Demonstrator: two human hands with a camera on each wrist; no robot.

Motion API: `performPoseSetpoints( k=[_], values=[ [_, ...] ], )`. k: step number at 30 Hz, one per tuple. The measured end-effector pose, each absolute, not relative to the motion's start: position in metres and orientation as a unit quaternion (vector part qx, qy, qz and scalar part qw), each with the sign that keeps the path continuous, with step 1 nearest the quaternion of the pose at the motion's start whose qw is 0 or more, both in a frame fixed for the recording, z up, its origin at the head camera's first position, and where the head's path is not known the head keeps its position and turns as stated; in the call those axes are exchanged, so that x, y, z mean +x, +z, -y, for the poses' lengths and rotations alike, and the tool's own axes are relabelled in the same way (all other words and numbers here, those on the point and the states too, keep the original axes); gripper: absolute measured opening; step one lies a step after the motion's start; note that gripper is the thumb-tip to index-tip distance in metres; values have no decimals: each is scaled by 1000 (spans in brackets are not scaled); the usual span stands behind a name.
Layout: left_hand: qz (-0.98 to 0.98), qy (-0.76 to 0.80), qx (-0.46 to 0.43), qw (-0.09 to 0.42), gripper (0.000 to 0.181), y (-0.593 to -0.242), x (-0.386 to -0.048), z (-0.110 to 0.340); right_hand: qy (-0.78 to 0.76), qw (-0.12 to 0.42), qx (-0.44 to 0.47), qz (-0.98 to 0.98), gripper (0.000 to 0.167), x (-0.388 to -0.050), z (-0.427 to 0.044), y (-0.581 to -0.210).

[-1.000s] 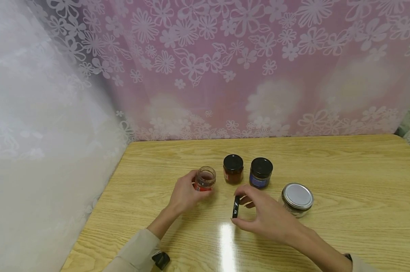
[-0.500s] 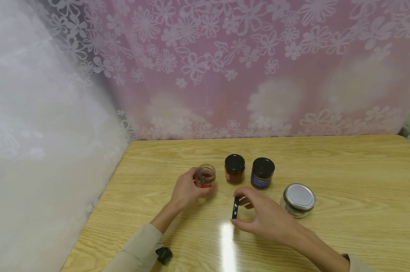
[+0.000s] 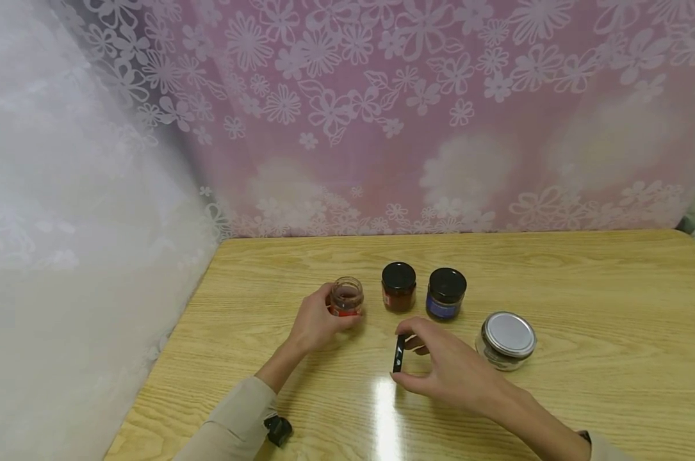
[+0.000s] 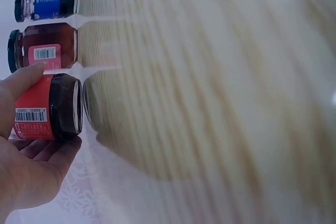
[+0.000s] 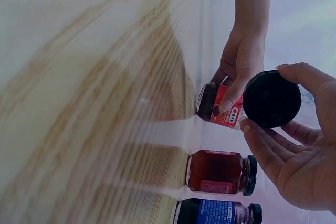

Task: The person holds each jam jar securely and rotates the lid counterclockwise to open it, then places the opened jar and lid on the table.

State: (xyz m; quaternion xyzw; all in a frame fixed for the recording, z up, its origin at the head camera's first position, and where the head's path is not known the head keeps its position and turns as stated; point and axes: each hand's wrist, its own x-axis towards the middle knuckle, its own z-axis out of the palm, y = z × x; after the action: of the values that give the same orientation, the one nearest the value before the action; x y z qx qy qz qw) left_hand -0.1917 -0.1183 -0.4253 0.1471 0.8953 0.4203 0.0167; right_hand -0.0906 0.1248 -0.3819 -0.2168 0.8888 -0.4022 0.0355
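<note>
Open jar point(image 3: 347, 299) in your left hand point(image 3: 314, 323); lid point(image 5: 272, 99) in your right hand point(image 3: 448, 360)
Your left fingers wrap the jar, on or just above the tabletop point(image 3: 612, 294), beside the dark-lidded jar point(image 3: 398, 294); your right fingers, spread lid-wide, pinch the edge; likely a lid-handling step; the next move probably calls for a steady jar.

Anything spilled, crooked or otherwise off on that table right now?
No spill or damage shows. Only the red-labeled jar, in the left hand, stands out: it is uncapped, while the reddish-brown jar, blue-labeled jar and silver-lidded jar are capped and upright. The black lid, held on edge in the right hand, probably explains that.
</note>
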Motion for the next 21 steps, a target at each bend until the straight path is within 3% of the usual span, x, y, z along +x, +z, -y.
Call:
performPoseSetpoints(
  k=[11, 21],
  values=[
    [-897, 416, 143, 37, 57, -424, -193, 122, -399, 39, -215, -890, 53, -91, -125, -382],
    [-899, 413, 138, 41, 65, -427, -196, 124, -406, 45, -216, -887, 53, -92, -124, -383]
  ],
)
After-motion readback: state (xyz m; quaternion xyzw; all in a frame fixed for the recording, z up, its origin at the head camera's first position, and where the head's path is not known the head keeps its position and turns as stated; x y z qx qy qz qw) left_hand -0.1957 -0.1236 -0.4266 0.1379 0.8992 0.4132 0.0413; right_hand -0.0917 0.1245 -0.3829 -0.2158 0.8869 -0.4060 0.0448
